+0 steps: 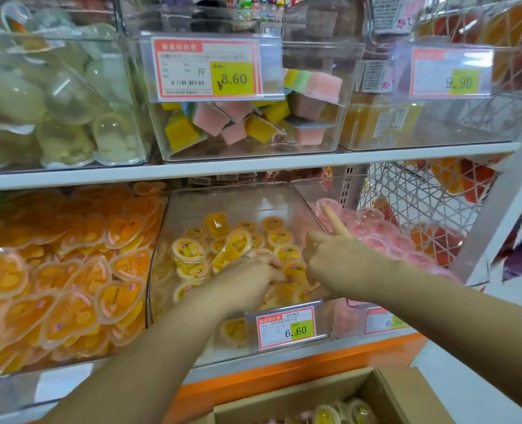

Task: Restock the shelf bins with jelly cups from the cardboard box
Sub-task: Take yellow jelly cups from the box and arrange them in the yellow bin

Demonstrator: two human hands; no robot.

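Cardboard box (pixel 385 390) sits nearest, open, with yellow jelly cups (pixel 327 414) inside; above it a clear bin (pixel 223 197) on the lower shelf holds a loose layer of the same cups. Both hands reach into that bin — the left hand (pixel 247 280) has its fingers bent down onto the cups; the right hand (pixel 339 258) has its index finger straight and the rest folded under; whether either grips a cup cannot be told. Orange heart-shaped cups (pixel 70 270) fill the bin to the left, pink cups (pixel 385 237) the bin to the right; higher up, another bin holds square pink and yellow cups (pixel 253 123).
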